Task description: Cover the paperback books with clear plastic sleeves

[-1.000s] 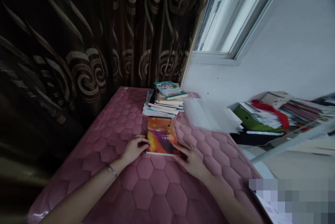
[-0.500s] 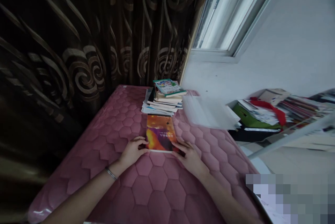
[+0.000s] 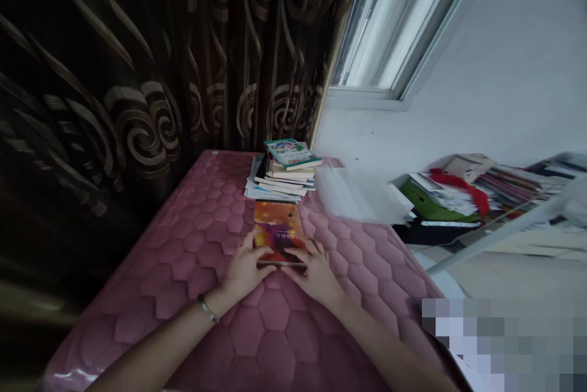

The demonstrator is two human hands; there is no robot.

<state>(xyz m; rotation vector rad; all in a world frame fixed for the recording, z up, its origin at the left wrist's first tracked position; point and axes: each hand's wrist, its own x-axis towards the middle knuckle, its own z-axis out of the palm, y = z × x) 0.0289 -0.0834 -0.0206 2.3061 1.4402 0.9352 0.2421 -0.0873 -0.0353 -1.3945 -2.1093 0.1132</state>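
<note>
A moment ago my hands were at the two near corners of the orange book (image 3: 277, 230), mostly beside it. Now they have slid in closer together. My left hand (image 3: 245, 269) lies over the near left corner, with the thumb up on the cover. My right hand (image 3: 314, 269) lies over the near right corner, with its fingers on the cover too. More of the book is under my hands than before.

My hands are flat and loose. The fingers are spread out, not curled round anything. I am pressing on the book, not picking it up. I think this lets me keep it steady better than when I touched only the corners.

The book lies flat on the pink quilted mat (image 3: 192, 239). It has not gone anywhere much. Its far end is just beside the stack of books (image 3: 282, 175), and I cannot tell if they touch. The stack looks the same as it did.

A thin bracelet (image 3: 208, 309) is on my left wrist. The dark curtain (image 3: 137, 74) hangs behind the mat. To the right are some clear plastic sheets (image 3: 362, 199) and a green box (image 3: 424, 199) with papers piled on it.
</note>
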